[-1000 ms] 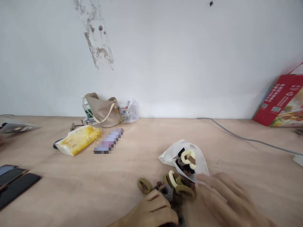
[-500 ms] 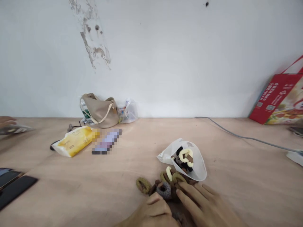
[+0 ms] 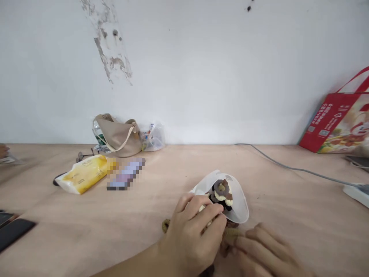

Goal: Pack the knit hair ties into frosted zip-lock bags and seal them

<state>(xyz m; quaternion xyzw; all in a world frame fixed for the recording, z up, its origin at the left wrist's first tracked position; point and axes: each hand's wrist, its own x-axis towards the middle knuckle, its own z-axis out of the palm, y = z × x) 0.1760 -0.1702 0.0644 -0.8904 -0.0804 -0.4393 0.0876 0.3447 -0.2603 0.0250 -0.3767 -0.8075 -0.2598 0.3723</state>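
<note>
A white pouch lies on its side on the table, its mouth toward me. Fabric hair ties show inside it, a grey hair tie on top of a cream one. My left hand arches over the loose pile just before the mouth, fingers bent and apart, hiding most of the pile. An olive hair tie peeks out at its left. My right hand, somewhat blurred, pinches an olive-brown hair tie beside the pile.
A yellow tissue pack, a phone and a beige handbag are at left. Dark phones lie nearer. Across the right runs a grey cable, with a red bag by the wall. Another person's hand shows far left.
A grey hair tie now lies on top in the pouch. My left hand has come forward over the pile from the front edge; my right hand has drawn back right, now pinching an olive-brown tie.
</note>
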